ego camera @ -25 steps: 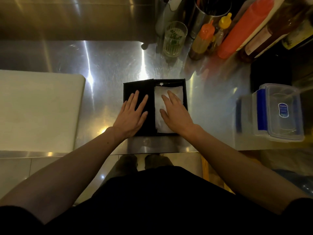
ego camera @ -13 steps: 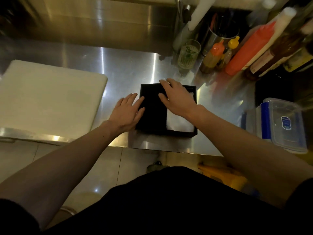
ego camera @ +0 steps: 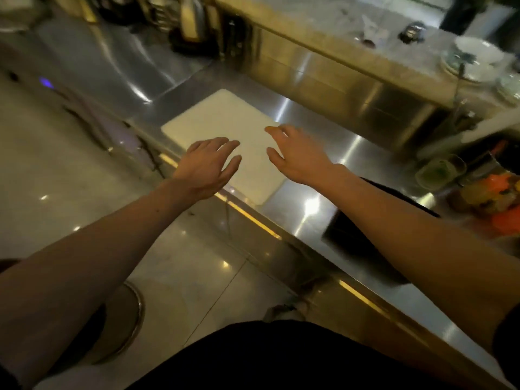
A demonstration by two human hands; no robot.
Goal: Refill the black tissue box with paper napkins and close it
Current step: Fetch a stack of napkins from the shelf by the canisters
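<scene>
Left hand (ego camera: 209,164) and right hand (ego camera: 295,156): fingers spread, holding nothing, above white board (ego camera: 225,114) on counter (ego camera: 304,209). Black tissue box (ego camera: 354,240) partly behind right forearm, apparently closed.

- Brushed stainless-steel counter (ego camera: 306,218), glossy, streaked with glare.
- Matt white plastic-looking cutting board (ego camera: 225,119), smooth.
- Matt black tissue box (ego camera: 363,237).
- Polished floor tiles (ego camera: 56,170), left.

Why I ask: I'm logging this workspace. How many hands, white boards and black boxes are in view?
2 hands: left hand, right hand
1 white board
1 black tissue box, partly hidden under the right forearm
Total: 4
</scene>
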